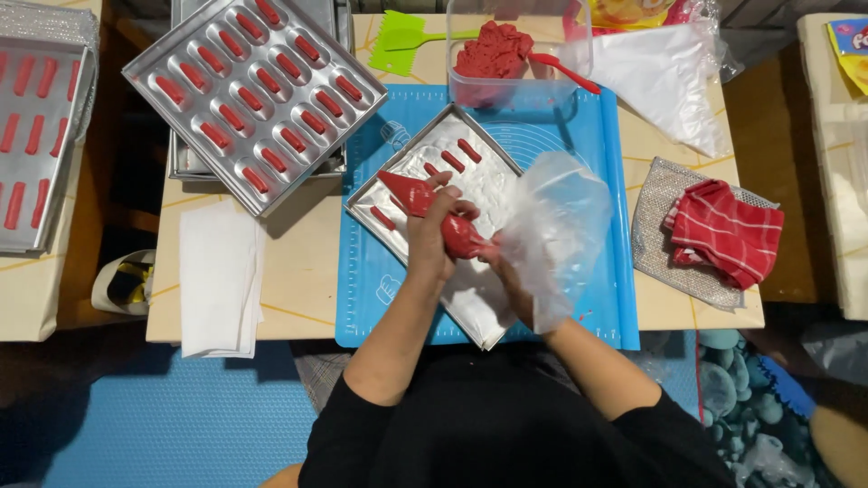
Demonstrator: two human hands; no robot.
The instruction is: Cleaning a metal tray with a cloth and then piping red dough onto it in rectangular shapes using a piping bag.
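While the left hand wraps the red-filled piping bag at its middle, the right hand pinches the bag's twisted neck, loose plastic billowing right. Bag tip points far-left over a small metal tray on the blue mat, a few red strips piped at its far end. Far: clear tub of red dough, green scraper, spare piping bags. Far-left: filled moulded tray. Left: white paper stack. Right: red checked cloth. Worktop crowded on every side.
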